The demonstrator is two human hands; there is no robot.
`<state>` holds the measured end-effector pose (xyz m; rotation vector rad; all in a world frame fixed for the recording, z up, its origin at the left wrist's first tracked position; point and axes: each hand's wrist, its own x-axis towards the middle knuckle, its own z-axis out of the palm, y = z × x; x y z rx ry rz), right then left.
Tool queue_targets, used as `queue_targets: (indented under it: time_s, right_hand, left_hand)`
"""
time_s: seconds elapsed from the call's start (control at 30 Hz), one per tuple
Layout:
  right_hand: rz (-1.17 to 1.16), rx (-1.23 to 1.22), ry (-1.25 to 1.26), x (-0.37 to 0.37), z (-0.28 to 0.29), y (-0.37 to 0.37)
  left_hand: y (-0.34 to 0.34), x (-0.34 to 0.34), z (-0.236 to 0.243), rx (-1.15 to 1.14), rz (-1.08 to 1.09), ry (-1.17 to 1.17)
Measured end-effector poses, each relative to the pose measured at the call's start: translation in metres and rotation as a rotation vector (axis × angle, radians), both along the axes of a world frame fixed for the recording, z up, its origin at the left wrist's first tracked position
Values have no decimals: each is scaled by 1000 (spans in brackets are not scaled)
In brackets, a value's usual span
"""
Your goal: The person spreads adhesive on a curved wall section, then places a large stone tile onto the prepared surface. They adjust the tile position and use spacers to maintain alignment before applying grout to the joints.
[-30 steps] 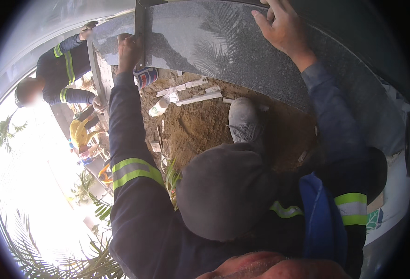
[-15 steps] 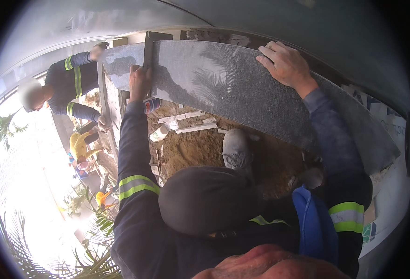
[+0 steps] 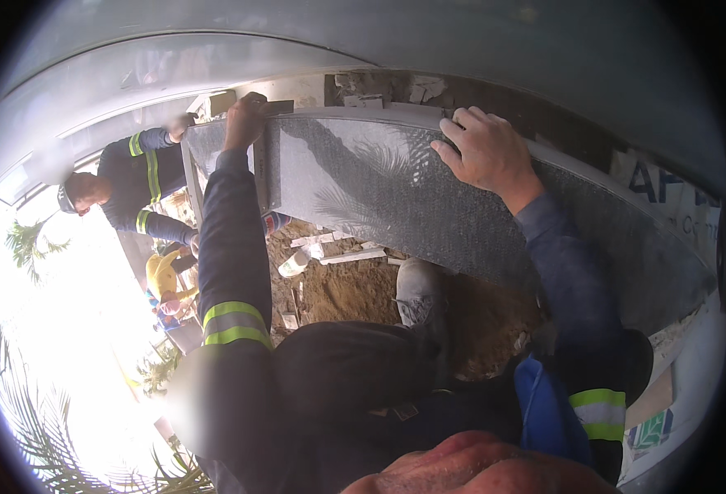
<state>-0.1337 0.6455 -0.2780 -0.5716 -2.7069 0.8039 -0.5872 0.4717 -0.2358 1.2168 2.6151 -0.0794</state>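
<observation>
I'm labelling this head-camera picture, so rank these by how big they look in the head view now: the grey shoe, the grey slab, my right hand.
1. Grey slab
2. Right hand
3. Grey shoe

True hand and shoe sizes are unsure: distance affects them.

Outdoor construction site; bare dirt [image 3: 338, 295]; scattered pale strips [image 3: 353, 257]; co-worker's reflective-striped workwear [image 3: 152, 171]

On the white sheet [image 3: 666, 204] at the right side, there are large dark letters [image 3: 644, 181], and below them smaller, paler letters [image 3: 702, 229], partly cut off. The package [image 3: 650, 430] at lower right carries a green-and-white sign; its details are too small to read.
</observation>
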Motion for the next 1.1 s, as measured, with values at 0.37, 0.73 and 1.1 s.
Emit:
queue_targets:
  time_s: [0.37,0.73,1.1]
  right_hand:
    - [-26,-49,17,-2,1,1]
    - [-3,-28,13,-9,-1,3]
    - [-94,55,-132,-12,11,-4]
  left_hand:
    - [10,0,19,-140,-602,-1]
    - [-2,-33,7,-192,-632,22]
    - [-3,-58,-6,-237,-915,160]
